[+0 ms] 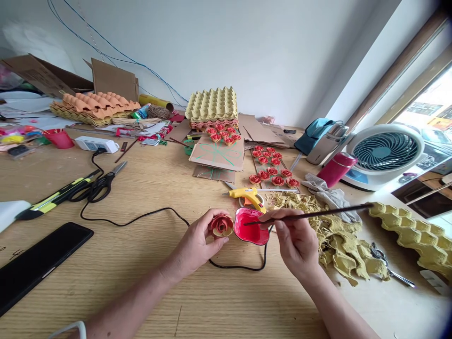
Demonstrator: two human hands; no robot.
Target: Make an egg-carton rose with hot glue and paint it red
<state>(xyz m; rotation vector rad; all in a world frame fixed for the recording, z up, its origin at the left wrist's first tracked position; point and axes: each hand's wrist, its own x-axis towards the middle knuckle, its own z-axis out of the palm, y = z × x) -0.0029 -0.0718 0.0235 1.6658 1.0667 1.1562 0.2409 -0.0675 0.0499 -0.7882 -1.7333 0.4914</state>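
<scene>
Between the fingers and thumb of my left hand [203, 240] is an egg-carton rose [221, 226], mostly painted red, with bare yellowish petals along its lower edge. My right hand [298, 242] grips a thin dark paintbrush [318, 213], its handle pointing off to the right. The brush tip reaches into a wavy-rimmed dish [237, 217] of red paint, just right of the rose. Behind the dish lies a yellow hot glue gun [247, 195]. Finished-looking red roses [277, 181] stand in rows on cardboard beyond it.
Torn yellow carton scraps [344, 254] and an egg tray [413, 230] lie on the right, near a fan [384, 153] and a pink bottle [337, 169]. Scissors [100, 186], a black phone [42, 263] and a power strip [97, 144] are on the left. A black cable [141, 219] crosses the table.
</scene>
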